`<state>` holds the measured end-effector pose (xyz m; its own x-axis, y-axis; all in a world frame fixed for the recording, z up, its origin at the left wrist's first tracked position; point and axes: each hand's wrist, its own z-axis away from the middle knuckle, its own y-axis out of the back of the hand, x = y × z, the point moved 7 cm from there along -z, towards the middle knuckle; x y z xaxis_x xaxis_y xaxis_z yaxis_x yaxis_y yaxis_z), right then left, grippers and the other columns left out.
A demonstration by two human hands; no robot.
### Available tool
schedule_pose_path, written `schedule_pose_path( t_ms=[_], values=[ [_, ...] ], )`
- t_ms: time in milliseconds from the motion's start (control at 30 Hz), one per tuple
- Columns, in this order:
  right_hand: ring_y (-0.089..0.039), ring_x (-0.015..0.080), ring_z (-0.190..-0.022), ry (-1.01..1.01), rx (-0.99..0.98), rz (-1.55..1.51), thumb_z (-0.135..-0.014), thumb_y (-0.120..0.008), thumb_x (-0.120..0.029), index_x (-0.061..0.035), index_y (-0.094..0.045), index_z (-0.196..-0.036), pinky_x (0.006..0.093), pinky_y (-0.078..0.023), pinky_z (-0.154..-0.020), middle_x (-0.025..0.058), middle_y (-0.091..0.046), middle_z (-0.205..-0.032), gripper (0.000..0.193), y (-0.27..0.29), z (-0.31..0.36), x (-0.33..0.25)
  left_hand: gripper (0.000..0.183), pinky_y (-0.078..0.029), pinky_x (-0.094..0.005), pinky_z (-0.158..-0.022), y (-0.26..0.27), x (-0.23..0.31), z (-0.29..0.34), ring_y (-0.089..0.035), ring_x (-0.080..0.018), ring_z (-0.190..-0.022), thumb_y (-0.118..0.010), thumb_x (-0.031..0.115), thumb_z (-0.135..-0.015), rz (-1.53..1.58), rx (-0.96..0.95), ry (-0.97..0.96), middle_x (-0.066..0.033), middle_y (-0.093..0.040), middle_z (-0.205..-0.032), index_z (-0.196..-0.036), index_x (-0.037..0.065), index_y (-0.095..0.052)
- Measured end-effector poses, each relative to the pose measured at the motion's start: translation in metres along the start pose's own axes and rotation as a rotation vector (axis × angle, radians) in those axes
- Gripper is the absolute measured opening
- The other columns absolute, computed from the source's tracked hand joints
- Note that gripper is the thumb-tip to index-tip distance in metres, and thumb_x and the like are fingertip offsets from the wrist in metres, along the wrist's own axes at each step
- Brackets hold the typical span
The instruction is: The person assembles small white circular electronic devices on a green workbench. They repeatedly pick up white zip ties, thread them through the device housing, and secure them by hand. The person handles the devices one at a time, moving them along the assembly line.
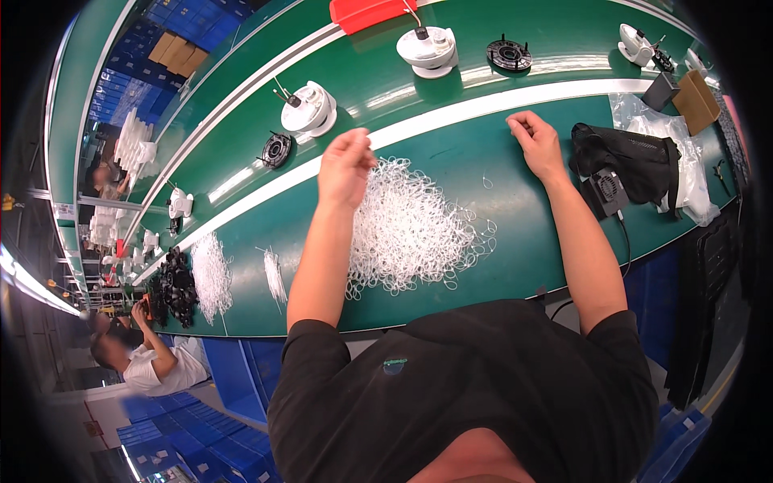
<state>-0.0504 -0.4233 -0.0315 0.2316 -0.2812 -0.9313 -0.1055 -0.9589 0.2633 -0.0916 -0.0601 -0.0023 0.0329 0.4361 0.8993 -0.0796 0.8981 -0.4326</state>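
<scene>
Two bare hands work over a green workbench (515, 241) that runs beside a darker green conveyor belt (564, 32). The left hand (345, 167) hangs above the upper left edge of a loose heap of white plastic loops (411, 229), its fingers curled shut in a pinch; whether a loop sits between the fingertips is too small to tell. The right hand (535, 141) rests on the bench to the right of the heap, well apart from it, fingers bent inward and closed, with nothing clearly seen in them. A single stray loop (487, 183) lies on the bench between the heap and the right forearm. Just right of that hand lies a black mesh bag (632, 157) with a small black fan unit (608, 191) at its lower edge, and behind these a crumpled clear plastic bag (688, 173). A brown cardboard box (696, 101) stands at the far right end of the bench. On the belt ride two white round housings (308, 110) (427, 48), two black round grilles (276, 150) (509, 55), and a red flat tray (366, 12) at the top edge. Blue crates (193, 24) and flat brown cartons (177, 50) are stacked beyond the belt at upper left. Another person (149, 362) sits further along the bench at lower left, beside smaller white piles (212, 274).
</scene>
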Motion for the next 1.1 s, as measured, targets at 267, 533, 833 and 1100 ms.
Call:
schedule_pose_path(
  t_ms=[267, 533, 833, 1100],
  values=[
    [-0.057, 0.0093, -0.069, 0.019, 0.019, 0.011, -0.093, -0.065, -0.018, -0.0004, -0.068, -0.097, 0.0259, -0.048, -0.066, 0.0024, -0.065, -0.075, 0.018, 0.001, 0.002, -0.001, 0.079, -0.045, -0.0365, -0.08, 0.115, 0.007, -0.058, -0.054, -0.0149, -0.093, -0.072, 0.055, -0.085, 0.057, 0.6, 0.144, -0.0063, -0.056, -0.112, -0.135, -0.001, -0.044],
    [-0.058, 0.0101, -0.07, 0.028, 0.028, -0.008, -0.093, -0.066, -0.019, -0.0002, -0.067, -0.096, 0.0269, -0.048, -0.066, 0.0036, -0.066, -0.077, 0.019, 0.001, 0.001, 0.002, 0.021, -0.052, -0.0289, -0.052, 0.109, 0.0, -0.102, -0.065, -0.0228, -0.068, -0.061, 0.018, -0.092, 0.09, 0.532, 0.11, -0.0097, -0.06, -0.082, -0.096, -0.002, -0.054],
    [-0.061, 0.0212, -0.087, 0.164, -0.107, 0.069, -0.095, -0.062, -0.027, -0.0017, -0.064, -0.12, 0.0315, -0.048, -0.078, 0.0115, -0.063, -0.098, 0.036, -0.004, -0.004, -0.084, 0.017, -0.058, -0.0316, -0.057, -0.021, 0.006, -0.054, -0.066, -0.0237, -0.071, -0.056, 0.009, -0.089, -0.221, 0.154, 0.12, -0.0137, -0.062, -0.084, -0.095, -0.006, -0.056],
    [-0.06, 0.0313, -0.093, 0.299, -0.155, 0.303, -0.095, -0.06, -0.031, -0.0029, -0.069, -0.115, 0.0397, -0.047, -0.084, 0.0158, -0.061, -0.097, 0.036, 0.025, 0.004, -0.116, 0.02, -0.057, -0.0254, -0.054, -0.139, -0.04, 0.015, -0.066, -0.017, -0.063, -0.055, 0.011, -0.091, -0.463, -0.326, 0.393, -0.0129, -0.067, -0.081, -0.096, -0.007, -0.059]
  ],
)
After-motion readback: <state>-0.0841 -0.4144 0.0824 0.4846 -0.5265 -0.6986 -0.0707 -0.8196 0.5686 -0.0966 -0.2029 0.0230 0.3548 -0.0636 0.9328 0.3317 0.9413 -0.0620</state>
